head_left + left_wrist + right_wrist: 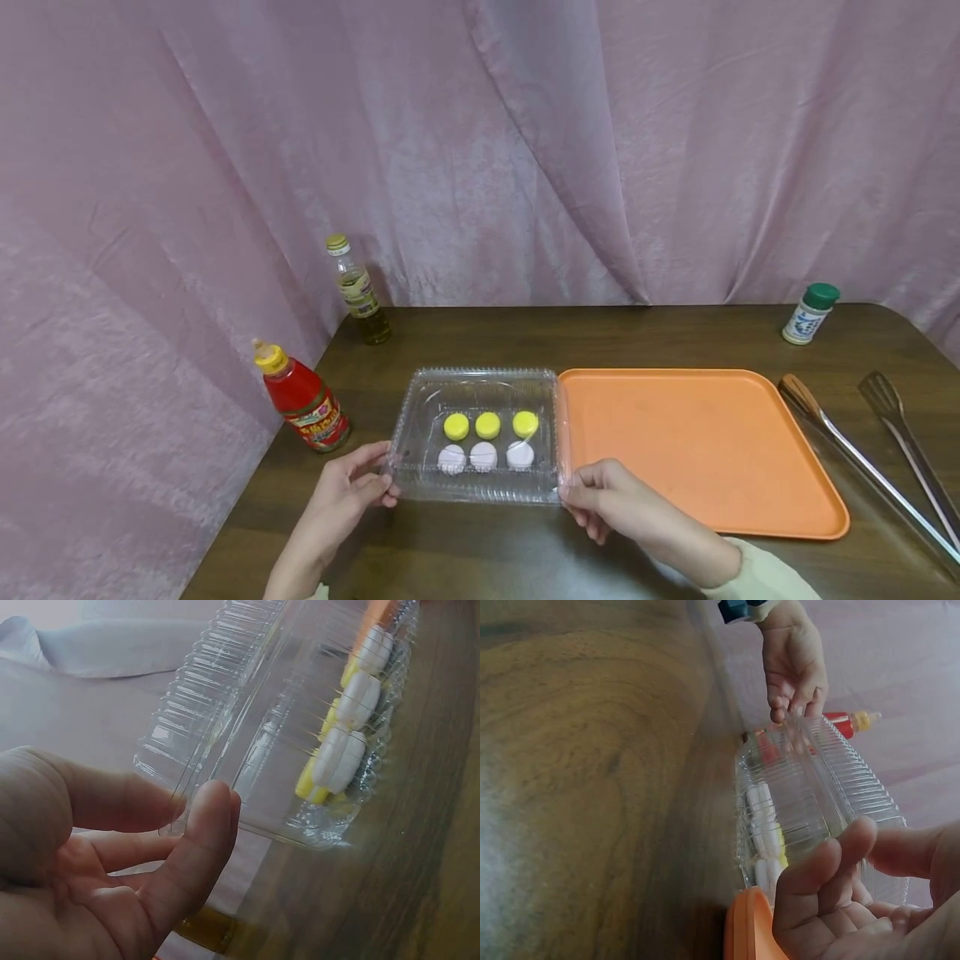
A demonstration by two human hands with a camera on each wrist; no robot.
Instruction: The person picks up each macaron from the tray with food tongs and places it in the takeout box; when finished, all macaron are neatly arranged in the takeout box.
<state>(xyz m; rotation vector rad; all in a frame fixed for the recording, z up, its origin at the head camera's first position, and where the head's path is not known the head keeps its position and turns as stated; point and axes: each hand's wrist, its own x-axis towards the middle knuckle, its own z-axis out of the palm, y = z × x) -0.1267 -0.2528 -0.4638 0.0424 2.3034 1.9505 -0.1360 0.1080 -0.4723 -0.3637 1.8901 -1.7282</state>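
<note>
A clear plastic clamshell box (471, 488) lies near the middle of the table. Inside are a row of three yellow round cakes (487, 425) and, nearer me, a row of three white ones (483, 456); from the side in the left wrist view, the white cakes (340, 757) look layered like macarons. My left hand (347, 493) pinches the box's front left corner between thumb and fingers. At the front right corner, my right hand (624, 507) pinches the rim the same way. Whether the lid is fastened cannot be told.
Right of the box is an orange tray (690, 450), with metal tongs (847, 450) and a slotted spatula (903, 442) beyond. A red sauce bottle (307, 400) and an oil bottle (360, 292) stand left. A green-capped shaker (810, 314) is back right.
</note>
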